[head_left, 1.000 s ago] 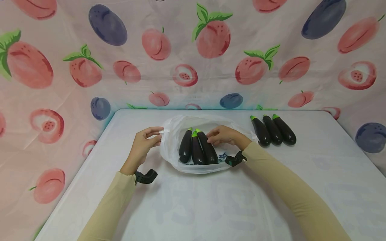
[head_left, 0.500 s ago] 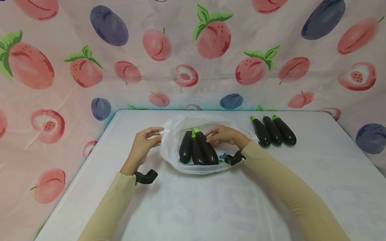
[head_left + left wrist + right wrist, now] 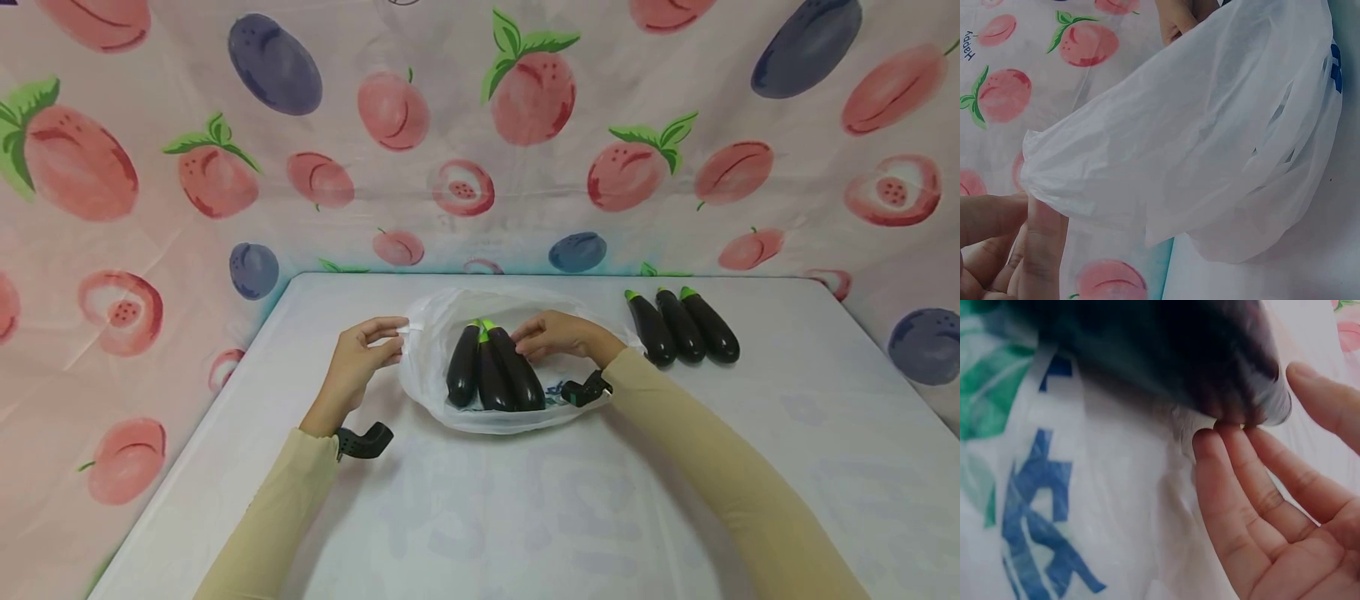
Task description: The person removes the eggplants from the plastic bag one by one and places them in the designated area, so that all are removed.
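A white plastic bag [image 3: 427, 392] lies with its mouth spread, and three dark eggplants [image 3: 462, 367] with green tops rest inside it. My left hand [image 3: 358, 360] pinches the bag's left rim between thumb and fingers; the left wrist view shows the plastic [image 3: 1116, 162] stretched away from the fingertips [image 3: 1044, 215]. Inside the mouth, my right hand [image 3: 558, 335] is beside the rightmost eggplant [image 3: 517, 371]. In the right wrist view its nearly straight fingertips [image 3: 1210, 447] touch the end of that eggplant [image 3: 1210, 362], with the thumb close to its edge.
Three more eggplants [image 3: 681, 327] lie side by side on the white table [image 3: 480, 517], right of the bag. A fruit-print cloth [image 3: 465, 108] hangs behind the table. Black wrist cameras [image 3: 365, 440] are strapped to both wrists.
The rightmost bagged eggplant has barely shifted against the others at its green top. Both hands stay at their places; the view itself drifts slightly.
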`<move>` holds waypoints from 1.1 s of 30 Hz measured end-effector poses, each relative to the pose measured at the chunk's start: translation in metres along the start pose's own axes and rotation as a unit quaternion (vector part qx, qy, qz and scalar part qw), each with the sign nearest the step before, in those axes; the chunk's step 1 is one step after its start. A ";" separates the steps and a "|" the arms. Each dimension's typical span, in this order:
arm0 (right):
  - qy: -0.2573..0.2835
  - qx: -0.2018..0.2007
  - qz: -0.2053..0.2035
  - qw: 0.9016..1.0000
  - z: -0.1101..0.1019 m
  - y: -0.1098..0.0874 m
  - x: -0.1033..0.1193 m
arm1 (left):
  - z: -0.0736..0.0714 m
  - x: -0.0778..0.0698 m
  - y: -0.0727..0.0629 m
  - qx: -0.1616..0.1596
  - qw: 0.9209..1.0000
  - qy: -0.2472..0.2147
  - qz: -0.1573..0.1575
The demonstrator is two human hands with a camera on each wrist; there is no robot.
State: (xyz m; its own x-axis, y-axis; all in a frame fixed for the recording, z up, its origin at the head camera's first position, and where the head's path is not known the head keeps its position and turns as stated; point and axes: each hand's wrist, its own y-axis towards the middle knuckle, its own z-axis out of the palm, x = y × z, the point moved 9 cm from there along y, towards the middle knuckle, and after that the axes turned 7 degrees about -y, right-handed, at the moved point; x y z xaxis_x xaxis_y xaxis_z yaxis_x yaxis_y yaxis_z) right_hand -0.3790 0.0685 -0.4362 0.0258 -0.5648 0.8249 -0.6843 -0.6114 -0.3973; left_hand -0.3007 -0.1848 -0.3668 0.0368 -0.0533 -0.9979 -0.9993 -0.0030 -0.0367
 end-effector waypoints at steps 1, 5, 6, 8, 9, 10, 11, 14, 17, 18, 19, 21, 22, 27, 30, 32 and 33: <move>-0.003 0.001 -0.003 1.000 0.000 0.001 -0.001 | 0.000 0.000 0.000 -0.001 1.000 0.000 0.000; 0.009 0.002 -0.012 1.000 0.000 0.003 -0.004 | 0.000 0.002 0.000 0.000 1.000 -0.003 -0.001; 0.012 0.001 -0.014 1.000 0.000 0.003 -0.004 | -0.001 0.002 0.000 0.001 1.000 -0.003 -0.002; 0.020 0.000 -0.017 1.000 0.001 0.003 -0.005 | -0.001 0.003 0.000 0.000 1.000 -0.005 -0.002; 0.022 0.001 -0.020 1.000 0.001 0.003 -0.005 | -0.002 0.003 0.000 0.000 1.000 -0.005 -0.002; 0.025 0.002 -0.023 0.999 0.002 0.002 -0.005 | -0.002 0.003 0.000 -0.001 1.000 -0.004 -0.002; 0.030 0.003 -0.024 0.999 0.002 0.002 -0.005 | -0.002 0.003 -0.001 0.000 1.000 -0.003 -0.001; 0.038 0.009 -0.027 0.999 0.005 0.001 -0.006 | -0.002 0.003 -0.001 0.000 1.000 -0.004 -0.003; 0.044 0.013 -0.023 0.999 0.006 -0.001 -0.007 | -0.001 0.003 -0.001 0.003 1.000 -0.006 -0.002; 0.044 0.014 -0.020 0.999 0.006 -0.002 -0.007 | 0.000 0.002 0.000 0.003 1.000 -0.009 -0.002; 0.043 0.016 -0.020 0.999 0.007 -0.002 -0.007 | 0.000 0.002 0.000 0.003 1.000 -0.010 -0.002; 0.044 0.017 -0.016 0.999 0.008 -0.004 -0.007 | 0.000 0.002 -0.001 0.002 1.000 -0.012 -0.002; 0.043 0.019 -0.015 0.999 0.008 -0.004 -0.006 | 0.000 0.002 -0.001 0.003 1.000 -0.011 -0.001; 0.049 0.022 -0.012 0.998 0.010 -0.006 -0.006 | 0.000 0.002 -0.001 0.003 1.000 -0.007 -0.003; 0.057 0.023 -0.010 0.998 0.011 -0.007 -0.006 | 0.000 0.002 0.000 0.003 1.000 -0.008 -0.005; 0.062 0.023 -0.008 0.998 0.011 -0.007 -0.005 | 0.001 0.001 0.001 0.004 1.000 -0.007 -0.005; 0.065 0.023 -0.006 0.998 0.011 -0.008 -0.005 | 0.001 0.001 0.001 0.004 1.000 -0.007 -0.005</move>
State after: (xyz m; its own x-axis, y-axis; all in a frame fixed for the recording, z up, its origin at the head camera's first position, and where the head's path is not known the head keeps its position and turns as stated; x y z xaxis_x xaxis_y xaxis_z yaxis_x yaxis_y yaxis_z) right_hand -0.3659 0.0700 -0.4413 -0.0625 -0.4828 0.8735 -0.6499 -0.6446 -0.4027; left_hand -0.3015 -0.1841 -0.3678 0.0468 -0.0390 -0.9981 -0.9989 0.0049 -0.0470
